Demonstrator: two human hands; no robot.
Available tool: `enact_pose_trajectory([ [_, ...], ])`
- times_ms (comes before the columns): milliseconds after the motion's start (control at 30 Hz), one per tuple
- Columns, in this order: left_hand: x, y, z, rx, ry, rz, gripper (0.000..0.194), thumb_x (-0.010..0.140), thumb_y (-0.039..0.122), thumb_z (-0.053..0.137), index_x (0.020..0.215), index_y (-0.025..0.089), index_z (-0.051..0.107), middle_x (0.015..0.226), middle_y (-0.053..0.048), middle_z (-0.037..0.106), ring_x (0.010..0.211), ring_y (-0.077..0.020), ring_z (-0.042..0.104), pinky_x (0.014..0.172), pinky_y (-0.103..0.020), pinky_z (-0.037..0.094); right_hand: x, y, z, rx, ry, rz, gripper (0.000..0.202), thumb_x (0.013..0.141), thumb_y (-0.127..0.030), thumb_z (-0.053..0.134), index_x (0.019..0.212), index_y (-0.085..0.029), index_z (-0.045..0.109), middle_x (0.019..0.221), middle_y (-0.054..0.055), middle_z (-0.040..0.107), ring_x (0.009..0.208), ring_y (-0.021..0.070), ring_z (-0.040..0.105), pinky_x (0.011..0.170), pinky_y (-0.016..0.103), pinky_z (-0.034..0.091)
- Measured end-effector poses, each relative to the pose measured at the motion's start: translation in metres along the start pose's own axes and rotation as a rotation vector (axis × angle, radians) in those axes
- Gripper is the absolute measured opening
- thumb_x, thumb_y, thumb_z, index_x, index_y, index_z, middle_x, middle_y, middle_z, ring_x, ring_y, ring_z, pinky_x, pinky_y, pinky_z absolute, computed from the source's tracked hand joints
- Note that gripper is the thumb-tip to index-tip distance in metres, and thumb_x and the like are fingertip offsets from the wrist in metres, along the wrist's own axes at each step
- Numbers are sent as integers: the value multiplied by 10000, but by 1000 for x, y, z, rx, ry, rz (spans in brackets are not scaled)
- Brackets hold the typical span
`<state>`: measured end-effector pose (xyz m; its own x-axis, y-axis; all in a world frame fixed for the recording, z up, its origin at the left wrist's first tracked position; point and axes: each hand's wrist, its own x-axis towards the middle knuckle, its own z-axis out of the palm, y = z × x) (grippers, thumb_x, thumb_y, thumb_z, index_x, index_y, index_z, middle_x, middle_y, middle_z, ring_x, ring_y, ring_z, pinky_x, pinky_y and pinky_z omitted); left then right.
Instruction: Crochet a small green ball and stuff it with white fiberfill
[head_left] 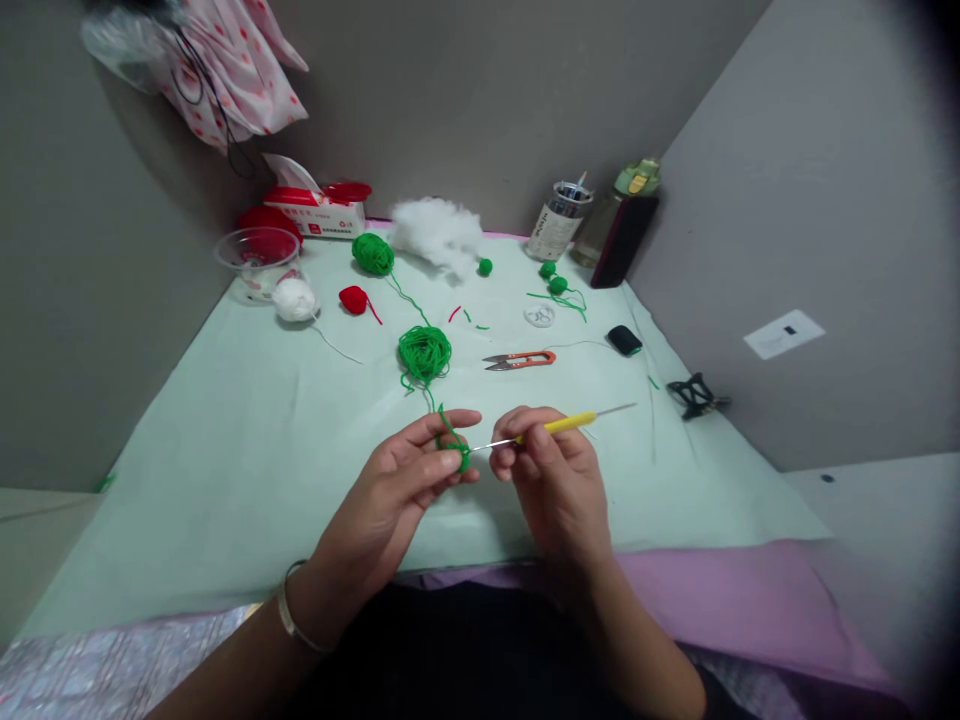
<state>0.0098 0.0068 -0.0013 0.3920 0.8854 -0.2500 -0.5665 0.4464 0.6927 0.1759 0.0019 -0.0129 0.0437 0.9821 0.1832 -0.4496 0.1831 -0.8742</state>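
My left hand pinches a small green crocheted piece between thumb and fingers, with green yarn passing over the index finger. From there the strand runs up to a loose green yarn bundle on the table. My right hand is closed around a crochet hook with a yellow handle. The hook's metal tip points left and meets the green piece. Orange-handled thread snips lie just beyond my right hand.
Behind lie a green yarn ball, white stuffing, a red piece and a white yarn ball. A tissue box, pen holder and bottle stand by the wall. A black stand is at right.
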Motion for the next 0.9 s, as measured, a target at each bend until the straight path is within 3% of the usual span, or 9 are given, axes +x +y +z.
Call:
enact_pose_trajectory([
  [200, -2, -6, 0, 188, 12, 135, 344, 845, 262, 874, 1179, 310, 808, 924, 5, 694, 966, -146, 688, 931, -248, 536, -4, 5, 1, -201, -78, -162, 157, 1032, -273, 663, 1044, -266, 819, 1003, 37, 773, 782, 123, 668, 719, 273, 543],
  [500, -2, -5, -4, 281, 57, 244, 363, 881, 216, 833, 1226, 322, 794, 925, 21, 665, 927, -106, 646, 889, -189, 531, -3, 6, -1, -76, -92, -96, 171, 1054, -281, 628, 1024, -259, 794, 996, 20, 774, 764, 105, 668, 723, 254, 547],
  [733, -3, -2, -4, 328, 47, 238, 286, 906, 271, 820, 1185, 334, 809, 882, 27, 676, 879, -95, 643, 847, -170, 513, -1, 3, 3, -27, -31, -60, 162, 1037, -322, 658, 965, -245, 781, 930, 8, 764, 718, 89, 659, 707, 233, 544],
  [900, -5, -3, -4, 355, 66, 251, 274, 923, 290, 800, 1192, 339, 807, 868, 27, 670, 850, -98, 626, 831, -180, 501, 1, 1, 2, 4, -68, -37, 180, 1038, -343, 652, 951, -237, 768, 910, 16, 769, 706, 103, 668, 702, 253, 554],
])
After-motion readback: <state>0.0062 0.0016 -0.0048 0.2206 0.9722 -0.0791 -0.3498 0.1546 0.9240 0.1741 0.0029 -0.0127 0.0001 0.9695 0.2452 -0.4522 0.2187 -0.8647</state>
